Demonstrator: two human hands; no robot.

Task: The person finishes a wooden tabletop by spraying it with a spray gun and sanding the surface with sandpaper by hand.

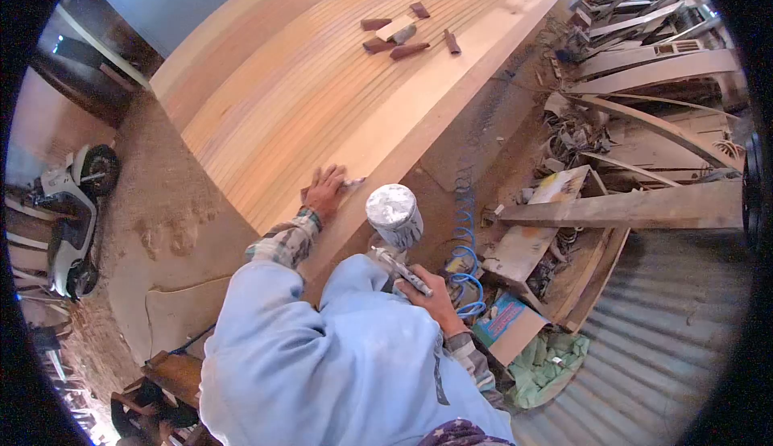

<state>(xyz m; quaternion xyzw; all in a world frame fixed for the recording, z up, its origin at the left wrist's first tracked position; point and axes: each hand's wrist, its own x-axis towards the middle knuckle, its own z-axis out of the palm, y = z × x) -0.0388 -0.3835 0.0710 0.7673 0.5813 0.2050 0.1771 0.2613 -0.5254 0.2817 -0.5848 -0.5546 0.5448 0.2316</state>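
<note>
A large panel of jointed wood strips (266, 136) stretches ahead of me, with dark lines running along its length. My left hand (324, 190) rests flat on its near edge, fingers apart. Right beside that hand lies a small greyish scrap (354, 182); whether the thumb touches it I cannot tell. Close to my body, my right hand (431, 295) is wrapped round the handle of a spray gun (405, 270). The gun's paint cup (394, 214), smeared with white, sits upright beside the panel edge. Part of the gun is hidden behind the cup and my clothing.
Several brown rolled pieces (409, 51) and a pale block (394, 27) lie farther up the panel. A blue coiled hose (465, 261) hangs at right, near a cardboard box (509, 327) and stacked timber (628, 204). A motorbike (76, 212) stands left; a person (157, 414) sits lower left.
</note>
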